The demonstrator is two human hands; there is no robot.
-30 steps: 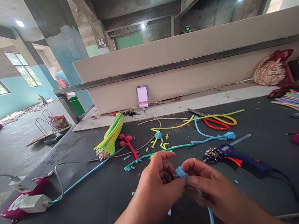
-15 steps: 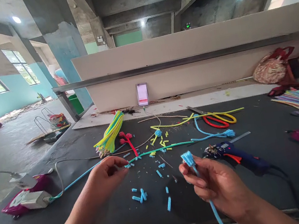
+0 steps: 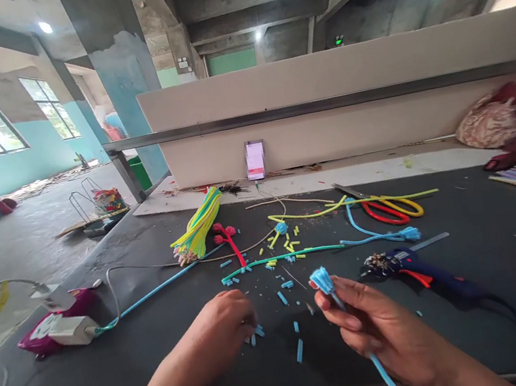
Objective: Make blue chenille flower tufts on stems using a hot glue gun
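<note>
My right hand (image 3: 369, 326) is closed around a blue stem (image 3: 385, 380) that ends in a fluffy blue tuft (image 3: 323, 278) above my fingers. My left hand (image 3: 224, 326) is lowered onto the dark table (image 3: 130, 348), fingers curled down over several short blue cut pieces (image 3: 257, 333); whether it grips one is hidden. More blue bits (image 3: 299, 349) lie between my hands.
A blue glue gun (image 3: 413, 263) lies right of my hands. Beyond are red-handled scissors (image 3: 384, 211), a yellow-green bundle of stems (image 3: 198, 225), a red flower stem (image 3: 229, 238), loose stems, a power strip (image 3: 64, 327) at the left and a phone (image 3: 255, 160) against the white board.
My hands parted from the tuft. The left hand reached out left, then dropped down onto the blue cut pieces near the table's front. The right hand keeps the tufted stem upright.
</note>
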